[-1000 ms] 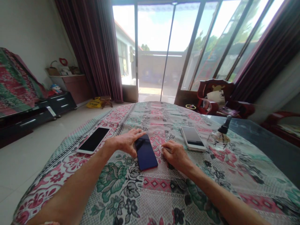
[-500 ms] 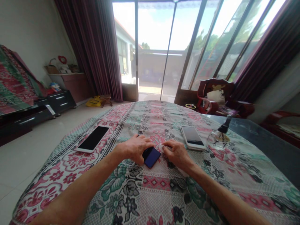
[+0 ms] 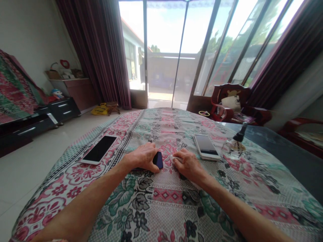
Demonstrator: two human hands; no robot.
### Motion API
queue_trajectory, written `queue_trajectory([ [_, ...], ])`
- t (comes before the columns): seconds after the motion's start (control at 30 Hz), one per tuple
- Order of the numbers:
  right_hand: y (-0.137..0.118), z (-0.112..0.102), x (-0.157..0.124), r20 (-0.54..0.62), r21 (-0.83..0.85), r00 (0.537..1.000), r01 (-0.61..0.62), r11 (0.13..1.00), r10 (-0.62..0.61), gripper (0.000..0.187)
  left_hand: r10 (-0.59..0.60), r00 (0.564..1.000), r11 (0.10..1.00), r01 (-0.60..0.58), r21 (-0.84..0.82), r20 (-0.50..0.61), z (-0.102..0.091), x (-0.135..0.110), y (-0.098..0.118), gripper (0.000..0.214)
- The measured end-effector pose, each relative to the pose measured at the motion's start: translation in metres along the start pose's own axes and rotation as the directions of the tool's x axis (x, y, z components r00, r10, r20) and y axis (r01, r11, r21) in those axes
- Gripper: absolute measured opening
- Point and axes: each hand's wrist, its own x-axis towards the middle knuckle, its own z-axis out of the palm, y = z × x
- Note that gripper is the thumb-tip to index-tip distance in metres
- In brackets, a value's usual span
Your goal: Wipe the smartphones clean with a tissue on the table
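Beneath my left hand point(image 3: 144, 157) lies a dark smartphone point(image 3: 158, 160), its right end showing past the fingers and thumb, which grip its edges. The rest of it is hidden by the hand. My right hand point(image 3: 187, 164) rests on the cloth a short way to the right, closed on a small white wipe point(image 3: 172, 158); most of the wipe is covered by the fingers. A white phone with a black screen point(image 3: 100, 150) lies to the left. Right of my right hand sits a white phone point(image 3: 206, 147), seemingly stacked on another.
A patterned cloth point(image 3: 166, 218) covers the round-edged table. A clear glass spray bottle with a black top point(image 3: 234, 144) stands on the right. Past it are a dark tabletop point(image 3: 267, 148) and a red wooden chair point(image 3: 232, 104). Glass doors point(image 3: 166, 67) are ahead.
My left hand has turned the dark phone from a slant to lie more sideways, shifting it left and covering more of it. My right hand stays nearly in place, now apart from the phone.
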Motion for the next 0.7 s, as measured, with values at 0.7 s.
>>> queue_trajectory([
  [0.7, -0.036, -0.015, -0.003, -0.352, 0.486, 0.934, 0.231, 0.843, -0.053, 0.011, 0.200, 0.979, 0.756, -0.184, -0.628, -0.047, -0.034, -0.007, -0.010, 0.061],
])
